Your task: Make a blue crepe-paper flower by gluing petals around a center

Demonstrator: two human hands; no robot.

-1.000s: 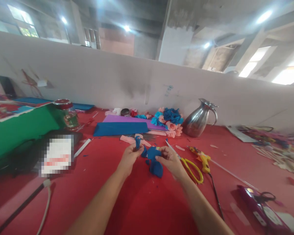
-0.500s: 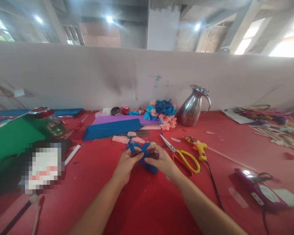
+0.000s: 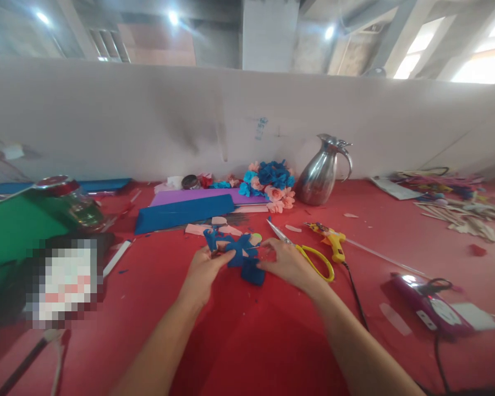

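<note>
My left hand is closed on a blue crepe-paper flower piece with spread petals, thumb on its near side. A rolled bit of blue paper sticks up by its fingers. My right hand is just right of the petals, its thumb and fingers apart. A thin pale line shows between its fingers and the petals; I cannot tell what it is. Below the petals is a small blue paper square. Scissors with yellow handles lie partly hidden behind my right hand.
A yellow glue gun lies at right with its cord running toward me. Behind are blue sheets, a bunch of paper flowers and a metal jug. A glass jar stands left; a purple device lies right.
My right hand has drawn back to the right from the blue paper, and its fingers have parted. The petals show more openly in my left hand. The view has shifted slightly.
</note>
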